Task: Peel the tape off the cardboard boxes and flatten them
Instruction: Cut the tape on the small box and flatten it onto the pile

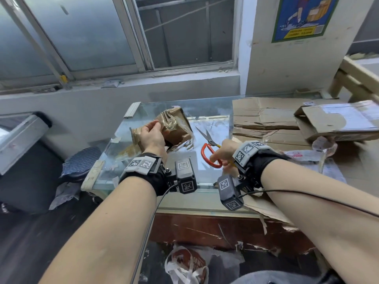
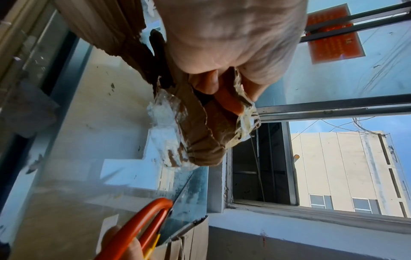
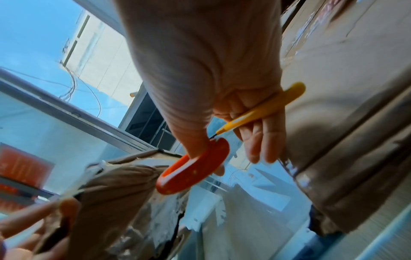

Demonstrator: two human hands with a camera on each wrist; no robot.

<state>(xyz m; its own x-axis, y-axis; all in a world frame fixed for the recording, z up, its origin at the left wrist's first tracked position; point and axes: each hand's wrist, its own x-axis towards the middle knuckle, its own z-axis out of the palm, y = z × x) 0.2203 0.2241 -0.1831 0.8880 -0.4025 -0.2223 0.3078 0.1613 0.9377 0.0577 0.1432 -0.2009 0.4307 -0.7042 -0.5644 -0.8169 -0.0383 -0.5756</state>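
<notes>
A crumpled small cardboard box (image 1: 174, 128) wrapped in clear and brown tape stands on the glass table top at the left. My left hand (image 1: 150, 133) grips its near flap, with the fingers curled into the taped cardboard (image 2: 200, 140). Red-handled scissors (image 1: 207, 144) lie with the blades pointing toward the box. My right hand (image 1: 224, 152) has its thumb through the red loop (image 3: 193, 171) and holds a thin yellow tool (image 3: 264, 110) between its fingers. The scissor blades look shut.
Flattened cardboard sheets (image 1: 264, 117) are stacked on the table's right side, with another taped box (image 1: 338, 119) on top. The glass table (image 1: 143, 177) stands under a window sill. A black bin (image 1: 26, 160) is on the left, and a plastic bag (image 1: 186, 265) lies on the floor.
</notes>
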